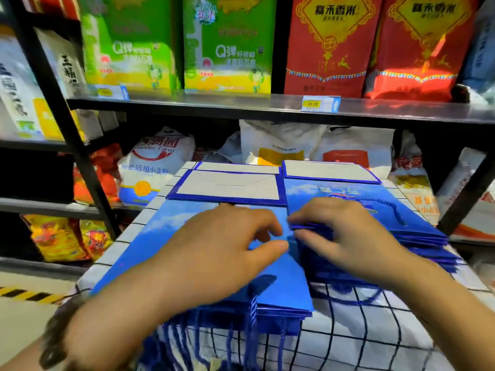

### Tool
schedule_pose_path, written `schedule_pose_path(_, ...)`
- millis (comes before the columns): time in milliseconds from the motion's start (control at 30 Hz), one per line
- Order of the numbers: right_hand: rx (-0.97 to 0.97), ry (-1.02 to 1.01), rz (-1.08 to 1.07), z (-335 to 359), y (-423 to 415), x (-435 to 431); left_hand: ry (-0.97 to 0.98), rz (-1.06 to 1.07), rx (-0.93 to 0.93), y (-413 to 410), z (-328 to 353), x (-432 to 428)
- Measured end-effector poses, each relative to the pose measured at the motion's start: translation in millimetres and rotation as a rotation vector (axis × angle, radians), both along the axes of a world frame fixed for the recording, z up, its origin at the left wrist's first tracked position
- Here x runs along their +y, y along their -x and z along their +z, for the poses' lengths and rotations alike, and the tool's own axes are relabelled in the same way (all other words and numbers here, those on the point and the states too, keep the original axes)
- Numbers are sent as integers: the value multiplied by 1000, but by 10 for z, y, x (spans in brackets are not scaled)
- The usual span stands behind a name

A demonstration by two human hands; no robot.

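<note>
Two stacks of flattened blue paper bags lie side by side on a table with a checked cloth (pixel 375 330). The left stack (pixel 171 236) has its folded grey bottoms at the far end and blue cord handles hanging over the near edge. My left hand (pixel 222 253) rests flat on this stack, its thumb reaching toward the gap between the stacks. My right hand (pixel 345 236) is on the right stack (pixel 417 226). Its fingers lie on top and its thumb is under the left edge, pinching the upper bags there.
Behind the table stands a black metal shelf (pixel 241 105) with green rice bags (pixel 227 49), red rice bags (pixel 329 44) and a price tag (pixel 320 103). White flour sacks (pixel 155 167) fill the level below. A black shelf post (pixel 67 124) rises at left, above striped floor tape (pixel 26 294).
</note>
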State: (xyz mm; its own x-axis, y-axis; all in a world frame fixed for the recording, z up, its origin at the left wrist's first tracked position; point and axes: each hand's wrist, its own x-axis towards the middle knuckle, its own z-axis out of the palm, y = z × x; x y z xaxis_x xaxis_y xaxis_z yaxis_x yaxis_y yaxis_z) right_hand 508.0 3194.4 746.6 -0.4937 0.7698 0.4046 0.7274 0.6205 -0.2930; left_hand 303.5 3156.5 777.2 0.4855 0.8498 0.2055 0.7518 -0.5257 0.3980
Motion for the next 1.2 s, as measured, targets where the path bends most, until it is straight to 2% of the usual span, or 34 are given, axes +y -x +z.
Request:
schedule_pose_path(100, -123, 144, 345, -19, 288, -307, 3, 66, -183, 195, -219, -266)
schedule_pose_path(167, -193, 161, 412, -66, 356, -345, 11, 114, -241, 262, -366, -343)
schedule_pose_path(333, -184, 137, 391, -136, 447, -373, -1, 169, -327, 358, -569, -369)
schedule_pose_path(533, 120, 234, 139, -173, 568, -357, 55, 277, -485, 393, -528, -373)
schedule_pose_path(567, 120, 224, 103, -185, 595, -353, 67, 285, -453, 392, -522, -372)
schedule_pose_path(667, 131, 213, 21, -202, 668, -371, 9, 307, -92, 364, -471, -367)
schedule_pose_path(733, 175, 242, -9, -207, 684, -384, 31, 299, -70, 367, -416, -354)
schedule_pose_path(767, 209, 257, -19, -207, 687, -391, 83, 300, -157, 372, -381, -337)
schedule_pose_path(867, 384, 213, -60, -170, 708, -451, 381, 307, -626, 401, -251, -196)
schedule_pose_path(933, 414, 239, -60, -127, 768, -519, 451, 339, -795, 437, -186, -71)
schedule_pose_path(1000, 318, 336, -75, -71, 886, -577, 453, 335, -854, 452, -121, 21)
schedule_pose_path(1100, 148, 357, -122, 13, 1058, -590, 459, 290, -913, 444, -82, 91)
schedule_pose_path(1200, 229, 431, -79, 65, 1169, -630, 469, 273, -951, 430, -76, 118)
